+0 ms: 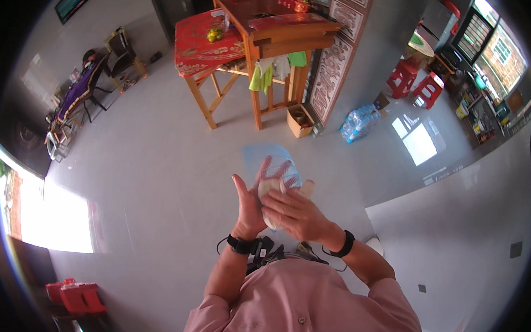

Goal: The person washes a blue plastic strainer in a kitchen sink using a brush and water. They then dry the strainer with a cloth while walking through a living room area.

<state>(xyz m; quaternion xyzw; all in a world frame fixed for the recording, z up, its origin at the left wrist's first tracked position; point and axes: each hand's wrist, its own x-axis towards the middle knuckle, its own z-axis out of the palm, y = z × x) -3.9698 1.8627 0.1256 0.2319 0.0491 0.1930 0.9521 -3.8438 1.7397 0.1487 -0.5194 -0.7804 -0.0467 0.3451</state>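
Observation:
My left hand (249,210) is raised in front of my body, its thumb apart and its fingers stretched out. Those fingers show through a thin blue see-through sheet (264,154) with a fine striped or mesh look; whether it is plastic or net I cannot tell. A pale beige, soft-looking thing (269,188) lies against the left palm, and its kind is unclear. My right hand (299,214) presses curved fingers over this thing from the right. Part of it sticks out beyond the right knuckles. Most of it is hidden between the hands. Both wrists wear black bands.
Ahead stands a wooden table (287,42) beside a red-covered table (200,48), with cloths hanging below. A cardboard box (299,121) and wrapped water bottles (360,122) sit on the grey floor. Red stools (428,90) are at right; a chair (123,54) is far left.

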